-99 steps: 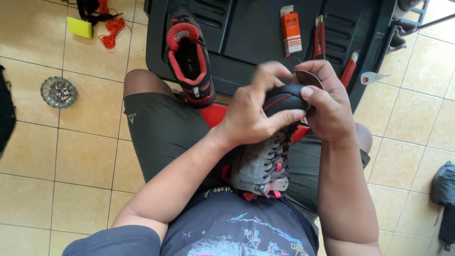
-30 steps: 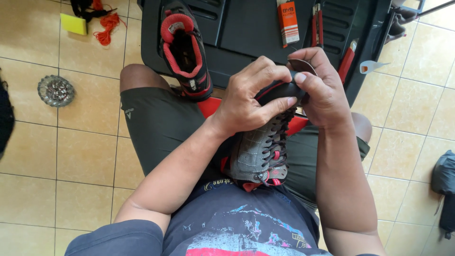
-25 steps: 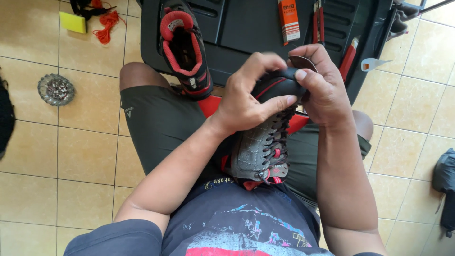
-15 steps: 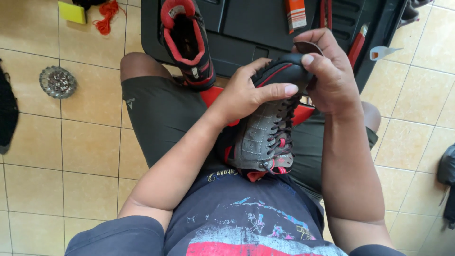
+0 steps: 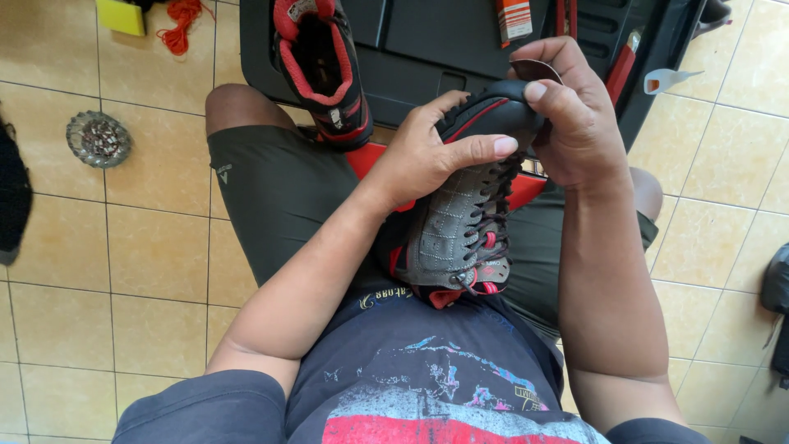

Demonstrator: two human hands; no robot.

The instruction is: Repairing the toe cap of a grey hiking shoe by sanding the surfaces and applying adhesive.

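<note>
A grey, black and red laced shoe (image 5: 460, 230) rests on my lap, toe pointing away from me. My left hand (image 5: 431, 152) grips the shoe's toe from the left, thumb stretched across the black toe cap. My right hand (image 5: 575, 123) clasps the toe from the right, fingers curled over its tip. A thin dark piece shows above my right fingers; what it is cannot be made out. The matching second shoe (image 5: 320, 70) lies beyond my left knee, opening upward, against the black tray.
A black plastic tray (image 5: 427, 49) ahead holds an orange box (image 5: 514, 18) and red-handled tools (image 5: 620, 70). A round metal floor drain (image 5: 99, 138) sits left on the beige tiles. A yellow block (image 5: 121, 16) and orange cord (image 5: 179, 23) lie far left; dark bags lie at both edges.
My view has dropped slightly toward my lap. Both hands keep their grip on the shoe's toe; my left thumb has stretched further across the toe cap.
</note>
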